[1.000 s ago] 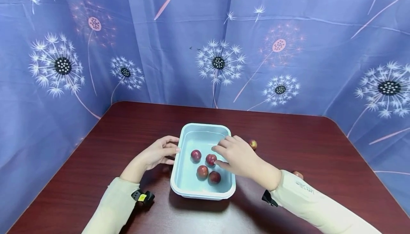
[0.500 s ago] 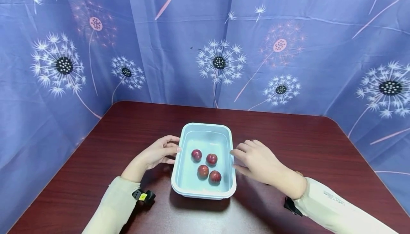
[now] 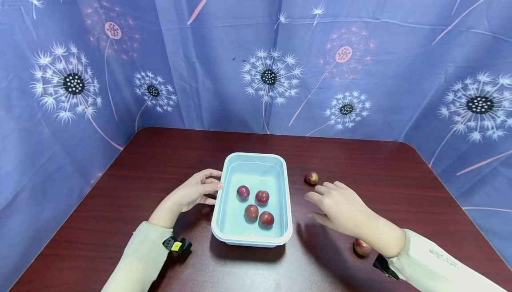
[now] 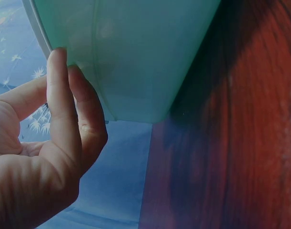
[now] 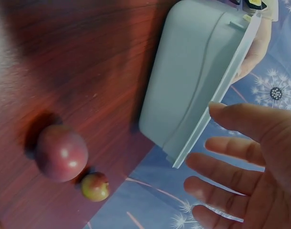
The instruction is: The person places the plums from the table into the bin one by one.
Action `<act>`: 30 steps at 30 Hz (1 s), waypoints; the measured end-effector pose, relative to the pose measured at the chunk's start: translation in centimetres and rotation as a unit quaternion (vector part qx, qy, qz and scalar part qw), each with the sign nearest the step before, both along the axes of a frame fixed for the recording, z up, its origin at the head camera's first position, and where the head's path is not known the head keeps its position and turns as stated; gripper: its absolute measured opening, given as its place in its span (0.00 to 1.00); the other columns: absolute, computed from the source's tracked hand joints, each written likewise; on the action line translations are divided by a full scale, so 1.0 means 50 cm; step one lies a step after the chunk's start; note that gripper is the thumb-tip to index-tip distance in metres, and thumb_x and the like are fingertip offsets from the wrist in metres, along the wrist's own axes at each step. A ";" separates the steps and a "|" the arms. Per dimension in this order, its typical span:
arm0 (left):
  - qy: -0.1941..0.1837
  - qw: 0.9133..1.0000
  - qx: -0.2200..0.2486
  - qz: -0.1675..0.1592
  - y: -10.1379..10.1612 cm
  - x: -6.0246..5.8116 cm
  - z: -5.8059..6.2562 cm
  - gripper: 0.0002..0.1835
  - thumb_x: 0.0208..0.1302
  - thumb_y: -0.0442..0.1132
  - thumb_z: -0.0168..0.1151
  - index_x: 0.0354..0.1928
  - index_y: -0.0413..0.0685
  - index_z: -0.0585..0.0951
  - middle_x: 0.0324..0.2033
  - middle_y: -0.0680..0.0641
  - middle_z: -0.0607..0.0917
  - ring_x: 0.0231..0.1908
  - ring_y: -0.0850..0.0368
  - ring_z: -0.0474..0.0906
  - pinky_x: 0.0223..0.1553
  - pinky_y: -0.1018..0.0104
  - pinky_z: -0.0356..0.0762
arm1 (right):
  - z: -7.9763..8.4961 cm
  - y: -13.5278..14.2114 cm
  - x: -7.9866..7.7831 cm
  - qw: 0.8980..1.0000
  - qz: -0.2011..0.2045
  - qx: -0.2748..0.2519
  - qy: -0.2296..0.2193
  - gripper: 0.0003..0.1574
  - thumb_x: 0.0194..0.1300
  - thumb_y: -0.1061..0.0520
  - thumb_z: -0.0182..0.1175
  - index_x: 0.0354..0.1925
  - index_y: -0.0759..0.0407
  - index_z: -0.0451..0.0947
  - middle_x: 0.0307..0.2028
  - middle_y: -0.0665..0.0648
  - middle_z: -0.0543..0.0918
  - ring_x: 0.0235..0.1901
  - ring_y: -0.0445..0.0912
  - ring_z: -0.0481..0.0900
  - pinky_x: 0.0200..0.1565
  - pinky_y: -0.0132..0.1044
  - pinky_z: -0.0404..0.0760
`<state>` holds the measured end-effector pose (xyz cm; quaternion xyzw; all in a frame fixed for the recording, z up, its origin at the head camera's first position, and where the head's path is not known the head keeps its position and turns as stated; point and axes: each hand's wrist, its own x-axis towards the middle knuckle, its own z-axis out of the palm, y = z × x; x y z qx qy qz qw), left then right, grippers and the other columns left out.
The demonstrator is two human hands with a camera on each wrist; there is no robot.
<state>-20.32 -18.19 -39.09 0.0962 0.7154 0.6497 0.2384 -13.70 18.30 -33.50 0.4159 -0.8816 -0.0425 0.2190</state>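
Note:
A light blue plastic tub [image 3: 288,203] stands mid-table with several dark red plums [image 3: 251,212] on its floor. At its left side, my left hand [image 3: 197,190] has its fingertips against the rim and outer wall; the left wrist view shows its fingers [image 4: 59,95] extended along the tub. To the right of the tub, my right hand [image 3: 340,205] hovers over the table with fingers spread and nothing in them. A red-and-yellow plum [image 3: 311,178] lies just beyond its fingertips. Another plum [image 3: 362,247] rests below the right forearm, partly covered by it.
In the right wrist view, a large reddish plum [image 5: 62,152] and a smaller yellow-green and red plum [image 5: 95,186] sit close together on the dark red wooden table [image 3: 168,154]. A blue dandelion-print curtain [image 3: 216,61] encloses the back and sides.
My right hand has drawn back from above the plums in the tub, moving right over the table. Plums on the right have come into fuller view. The left hand stays at the rim.

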 end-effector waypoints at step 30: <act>-0.002 1.000 0.000 0.004 0.002 0.002 0.001 0.30 0.66 0.38 0.58 0.65 0.32 0.60 0.44 0.43 0.80 0.38 0.59 0.81 0.38 0.64 0.83 | -0.028 0.079 0.048 0.964 -0.151 0.091 -0.199 0.29 0.34 0.43 0.77 0.36 0.50 0.78 0.28 0.47 0.81 0.30 0.49 0.78 0.30 0.42 0.74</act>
